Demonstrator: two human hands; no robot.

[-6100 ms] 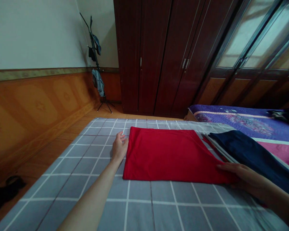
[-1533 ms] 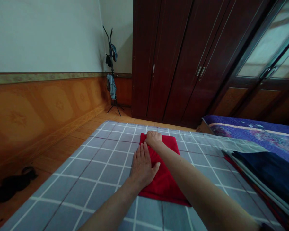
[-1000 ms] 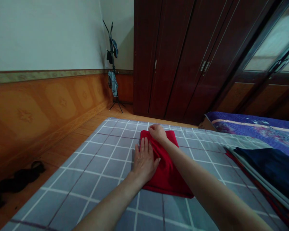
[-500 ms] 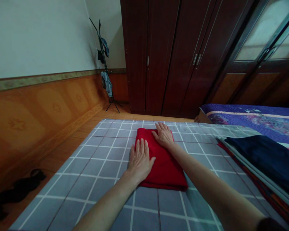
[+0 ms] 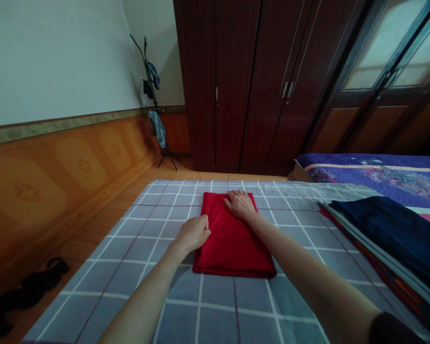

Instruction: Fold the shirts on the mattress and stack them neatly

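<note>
- Room: dark wood wardrobe [image 5: 232, 81] straight ahead, with paired metal handles; glazed door [image 5: 383, 52] to its right; orange-brown wainscot [image 5: 75, 162] along the left wall.
- Grey checked mattress [image 5: 103, 282]: main surface, white and dark grid lines, in the foreground.
- Purple floral quilt [image 5: 372, 172]: on a separate bed at right, beyond the mattress.
- Stack of folded clothes [image 5: 383, 229]: navy on top, grey and red-patterned layers below, at the mattress's right side, well apart from the hands.
- Red folded cloth [image 5: 232, 248]: flat rectangle, mid-mattress, long axis pointing away from the person, between the stack and the left mattress edge.
- Left hand [image 5: 192, 234]: palm down, fingers lightly curled, at the cloth's left edge and touching it.
- Right hand [image 5: 239, 204]: palm down near the cloth's far end, fingers spread on top.
- Grip: neither hand clamped; both open on the cloth, apart from each other.
- Coat stand [image 5: 154, 100]: black, in the far corner, with clothes hanging on it.
- Dark object [image 5: 28, 291]: on the wood floor at left, too dim to identify.
</note>
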